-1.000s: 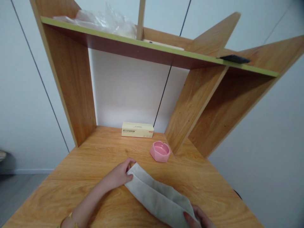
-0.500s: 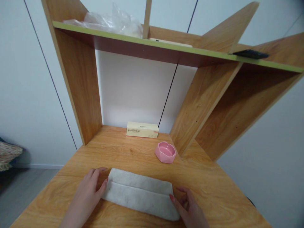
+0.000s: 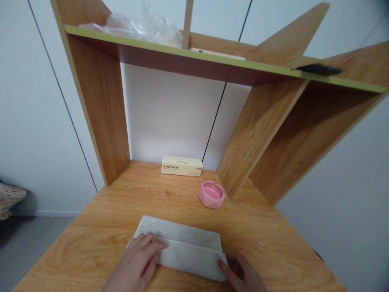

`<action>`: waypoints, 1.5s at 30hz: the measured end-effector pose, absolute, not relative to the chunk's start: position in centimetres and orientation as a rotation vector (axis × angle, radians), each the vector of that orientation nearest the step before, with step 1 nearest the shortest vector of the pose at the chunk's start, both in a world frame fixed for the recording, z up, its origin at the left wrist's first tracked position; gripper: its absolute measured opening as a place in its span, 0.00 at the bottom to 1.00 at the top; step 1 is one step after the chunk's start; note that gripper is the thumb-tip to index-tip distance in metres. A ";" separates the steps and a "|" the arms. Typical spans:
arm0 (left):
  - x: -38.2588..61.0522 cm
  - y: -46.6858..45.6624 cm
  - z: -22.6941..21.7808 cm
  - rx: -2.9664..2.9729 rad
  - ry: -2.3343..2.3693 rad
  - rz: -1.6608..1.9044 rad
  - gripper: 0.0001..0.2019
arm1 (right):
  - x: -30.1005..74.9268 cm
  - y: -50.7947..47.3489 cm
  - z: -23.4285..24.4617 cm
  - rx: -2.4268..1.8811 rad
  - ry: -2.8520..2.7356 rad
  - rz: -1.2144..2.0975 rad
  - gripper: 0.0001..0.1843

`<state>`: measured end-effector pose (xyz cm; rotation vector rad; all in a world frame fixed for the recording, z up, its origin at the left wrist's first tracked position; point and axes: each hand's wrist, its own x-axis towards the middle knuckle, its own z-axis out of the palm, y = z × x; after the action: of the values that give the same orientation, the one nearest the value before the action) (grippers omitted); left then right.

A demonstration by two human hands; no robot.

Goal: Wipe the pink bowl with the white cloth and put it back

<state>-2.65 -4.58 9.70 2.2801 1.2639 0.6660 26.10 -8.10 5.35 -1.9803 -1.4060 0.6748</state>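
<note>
A grey-white folded cloth lies flat in front of me on the wooden desk, with a fold edge running along its length. Across its left part rests my left hand, fingers slightly bent on top of the fabric and the thumb apart from them at the near edge. My right hand is at the cloth's right end, its thumb on top of the near corner and its curled fingers beside and partly under the edge; that corner is gripped between them.
Beyond the cloth stands a pink faceted ashtray. A cream box with printed writing sits at the back of the desk. Wooden side panels and a shelf rise around it, the shelf holding a clear plastic bag and a dark flat object.
My left hand has moved right from the cloth's left edge onto its upper side. The right hand stays at the right end, where the near corner looks slightly shifted.
</note>
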 end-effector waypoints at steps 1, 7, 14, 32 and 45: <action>-2.1 -4.8 9.5 2.313 1.227 0.651 0.16 | 26.1 -7.9 5.4 -1.966 -1.414 0.685 0.16; 2.7 -5.2 6.6 2.528 1.090 0.516 0.20 | 26.5 -7.0 6.8 -1.790 -1.401 0.895 0.12; 4.0 -5.0 7.0 2.498 1.055 0.649 0.16 | 27.4 -6.2 10.0 -1.729 -1.353 0.637 0.11; 1.3 -5.3 9.1 2.309 1.243 0.740 0.15 | 24.2 -5.7 11.7 -1.786 -1.467 0.459 0.09; -5.4 -3.7 9.2 1.983 1.815 1.026 0.12 | 7.6 -5.0 11.0 -1.617 -2.063 0.300 0.18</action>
<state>-5.40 -3.68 9.18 1.9825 1.8151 1.0257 7.59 -5.01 10.98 -1.6168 -2.0633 0.2999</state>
